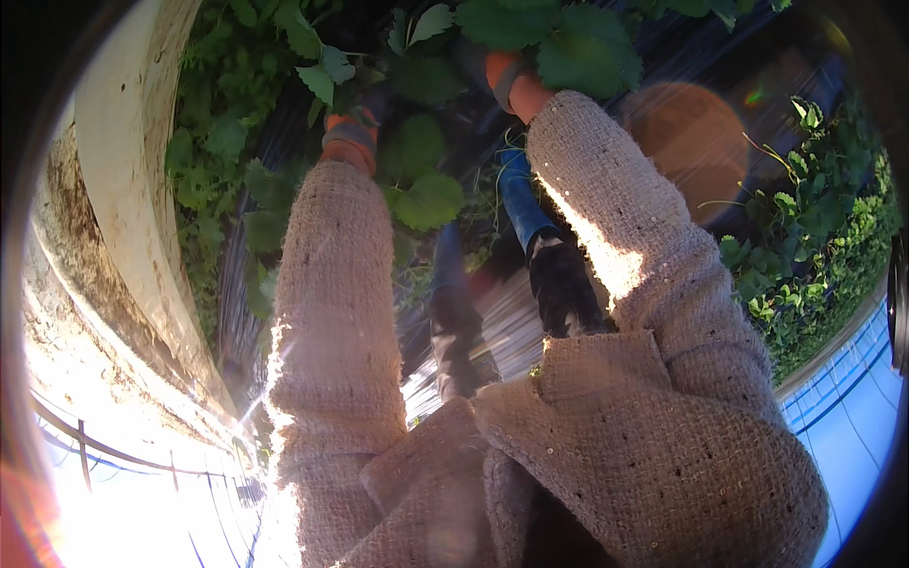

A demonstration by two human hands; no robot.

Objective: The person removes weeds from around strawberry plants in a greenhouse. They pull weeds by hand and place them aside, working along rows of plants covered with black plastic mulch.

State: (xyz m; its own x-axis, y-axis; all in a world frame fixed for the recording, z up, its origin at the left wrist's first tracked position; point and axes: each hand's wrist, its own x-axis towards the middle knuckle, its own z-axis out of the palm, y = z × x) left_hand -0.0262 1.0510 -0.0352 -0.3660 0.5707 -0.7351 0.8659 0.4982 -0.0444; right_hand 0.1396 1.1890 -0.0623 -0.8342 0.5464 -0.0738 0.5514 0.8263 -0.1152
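Note:
Both my arms, in coarse beige knitted sleeves, reach up to leafy green plants at the top of the head view. My left hand [353, 128] shows an orange glove or covering with a grey band at the wrist; its fingers are hidden in shade and leaves. My right hand [503, 74] has a similar orange covering and grey band, and broad strawberry-like leaves [593, 53] hide its fingers. Whether either hand holds anything cannot be seen. Between the arms, more green leaves [426, 201] hang beside my left sleeve.
Dark, shiny plastic sheeting [234, 284] lies among the plants. My legs and boots [564, 284] show below, between the sleeves. A pale, weathered curved surface [135, 156] runs along the left. Further plants [809, 234] grow at the right. Strong sun glare covers the lower left.

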